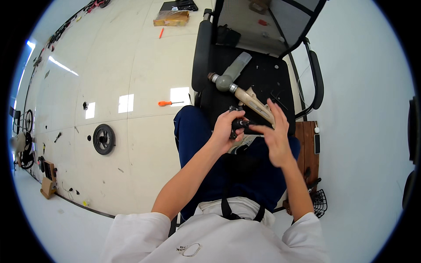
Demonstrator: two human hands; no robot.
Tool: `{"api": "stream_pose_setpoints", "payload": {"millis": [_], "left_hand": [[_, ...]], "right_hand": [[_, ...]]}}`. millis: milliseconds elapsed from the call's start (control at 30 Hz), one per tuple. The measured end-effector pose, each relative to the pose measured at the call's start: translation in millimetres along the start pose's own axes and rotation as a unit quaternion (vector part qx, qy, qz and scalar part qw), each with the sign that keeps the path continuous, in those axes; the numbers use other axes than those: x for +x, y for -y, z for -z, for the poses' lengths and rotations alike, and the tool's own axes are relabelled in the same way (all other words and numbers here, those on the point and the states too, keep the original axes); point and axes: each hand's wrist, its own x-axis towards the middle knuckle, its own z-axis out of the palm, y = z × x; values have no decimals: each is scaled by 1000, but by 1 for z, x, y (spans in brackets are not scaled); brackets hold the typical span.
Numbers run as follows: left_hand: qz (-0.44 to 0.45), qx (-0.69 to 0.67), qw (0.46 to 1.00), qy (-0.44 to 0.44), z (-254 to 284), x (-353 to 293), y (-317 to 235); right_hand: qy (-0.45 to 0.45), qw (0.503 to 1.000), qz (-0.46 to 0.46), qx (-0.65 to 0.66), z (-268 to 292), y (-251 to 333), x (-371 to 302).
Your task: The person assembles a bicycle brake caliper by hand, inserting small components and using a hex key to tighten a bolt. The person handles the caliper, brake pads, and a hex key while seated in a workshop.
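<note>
My left hand (226, 128) is closed around a small black part (237, 124) held over my lap. Just to its right, my right hand (275, 136) has its fingers spread, with the fingertips touching the end of that black part. Beyond both hands a beige and grey mechanical limb piece (244, 93) with a round grey joint lies across the seat of a black office chair (258, 74). Whether the black part is joined to the limb piece I cannot tell.
An orange screwdriver (169, 103) and a black wheel (104, 139) lie on the pale floor to the left. A cardboard box (171, 18) sits further off. A wooden stool (308, 147) stands at my right, with a black mesh basket (319, 203) beside it.
</note>
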Motion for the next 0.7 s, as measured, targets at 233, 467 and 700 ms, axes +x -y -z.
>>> {"api": "stream_pose_setpoints", "payload": {"millis": [233, 467, 700], "left_hand": [[-37, 92, 995, 29, -5, -7, 3], [-33, 31, 999, -25, 1, 0, 3], [-2, 17, 1000, 23, 1, 3, 8]], "right_hand": [[1, 999, 37, -1, -14, 6, 52], [12, 995, 98, -6, -10, 49, 9], [23, 999, 23, -30, 12, -6, 9]]}}
